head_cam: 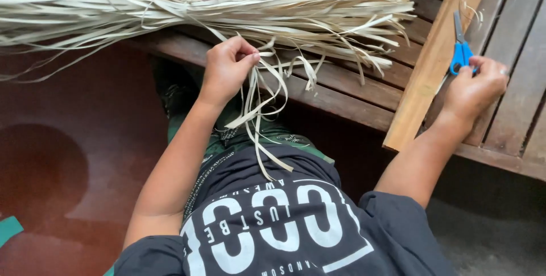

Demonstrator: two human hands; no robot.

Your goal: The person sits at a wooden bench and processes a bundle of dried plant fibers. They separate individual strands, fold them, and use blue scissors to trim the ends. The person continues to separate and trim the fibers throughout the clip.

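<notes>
Reaching up and forward, the left hand (227, 68) is curled into a loose fist at the near edge of the slatted wooden table (341, 91), forearm running up from the lower left, wrist straight. Fingers are folded in toward the palm and pressed together on a few pale dried leaf strips (259, 111). These strips hang out of the fist on its right side, curling and drooping down over the table edge toward the person's lap and dark printed shirt (284, 225). They lead up into the large bundle of the same strips (199, 6), which lies across the table just above the fist and spreads left and right across the view.

Right hand (475, 91) rests farther right on the table, arm angled up from the lower centre, back of hand toward the camera. Fingers are closed around the handles of blue scissors (460, 48); the blades point away from the person, over the slats. Whether the blades are parted cannot be told. A light wooden plank (432, 65) lies diagonally on the table, just left of this hand and touching its wrist side. Scissors and strips are well apart.
</notes>
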